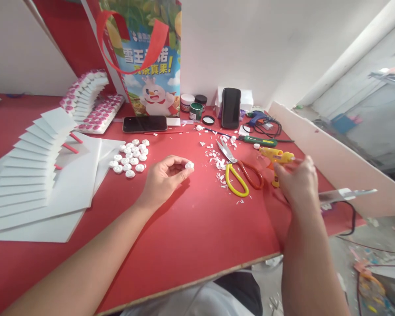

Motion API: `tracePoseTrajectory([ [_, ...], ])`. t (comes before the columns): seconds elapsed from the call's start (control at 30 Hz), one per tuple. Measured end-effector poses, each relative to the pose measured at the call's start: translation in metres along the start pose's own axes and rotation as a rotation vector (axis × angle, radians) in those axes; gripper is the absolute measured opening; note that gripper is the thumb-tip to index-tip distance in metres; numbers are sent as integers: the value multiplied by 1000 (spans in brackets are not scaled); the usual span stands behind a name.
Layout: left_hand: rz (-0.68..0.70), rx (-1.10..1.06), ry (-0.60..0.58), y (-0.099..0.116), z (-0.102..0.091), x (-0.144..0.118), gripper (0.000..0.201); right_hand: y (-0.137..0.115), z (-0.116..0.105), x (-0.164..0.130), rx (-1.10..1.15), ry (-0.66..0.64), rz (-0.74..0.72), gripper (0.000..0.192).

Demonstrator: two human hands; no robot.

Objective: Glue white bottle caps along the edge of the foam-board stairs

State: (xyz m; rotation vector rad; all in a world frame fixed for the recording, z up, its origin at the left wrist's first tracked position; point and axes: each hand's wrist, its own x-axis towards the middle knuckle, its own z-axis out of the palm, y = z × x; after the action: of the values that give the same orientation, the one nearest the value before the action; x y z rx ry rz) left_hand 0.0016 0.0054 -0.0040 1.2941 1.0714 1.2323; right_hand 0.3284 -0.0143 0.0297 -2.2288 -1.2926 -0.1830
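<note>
My left hand (166, 177) is closed in a pinch around a small white rolled flower (189, 166), held above the red table. On the right, my right hand (298, 177) is at a yellow hot glue gun (276, 154), its thumb overlapping the gun's body. Those fingers are smeared by motion, so whether they grip the gun is unclear. A cluster of similar white flowers (129, 154) lies left of my left hand. Between the hands rest scissors (236, 180) with one yellow and one red handle, blades partly apart, amid white scraps (213, 153).
Fanned white sheets (29, 166) cover the left side. Pink-and-white flower pieces (100, 116) stand behind them. A colourful bag (151, 66), paint jars (195, 111), a flat phone (145, 123), an upright phone (231, 107) and a green-handled tool (258, 141) line the back. A pale board (342, 166) edges the right.
</note>
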Motion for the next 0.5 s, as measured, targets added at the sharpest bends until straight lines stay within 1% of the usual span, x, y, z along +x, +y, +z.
tracePoseTrajectory([
  [0.07,-21,-16,14,-1,-1,1,28,-2,2,-1,8,-118,127,22],
  [0.1,-33,-26,22,-1,-1,1,28,-4,2,-1,26,-159,173,16],
  [0.2,-61,-45,49,0,-3,2,31,-9,-2,2,169,-235,290,23],
  [0.27,-69,-44,71,0,-4,3,33,-16,-9,2,346,-237,348,18],
  [0.33,-69,-44,95,-1,-5,4,35,-29,-19,-4,560,-212,333,9],
  [0.37,-66,-47,110,-1,-5,5,37,-38,-25,-8,658,-219,314,9],
  [0.4,-63,-51,125,-2,-6,6,38,-47,-29,-13,831,-239,297,11],
  [0.43,-59,-55,138,-2,-6,7,39,-57,-32,-19,952,-322,275,14],
  [0.5,-52,-54,158,-4,-7,8,40,-75,-33,-32,1045,-526,206,16],
])
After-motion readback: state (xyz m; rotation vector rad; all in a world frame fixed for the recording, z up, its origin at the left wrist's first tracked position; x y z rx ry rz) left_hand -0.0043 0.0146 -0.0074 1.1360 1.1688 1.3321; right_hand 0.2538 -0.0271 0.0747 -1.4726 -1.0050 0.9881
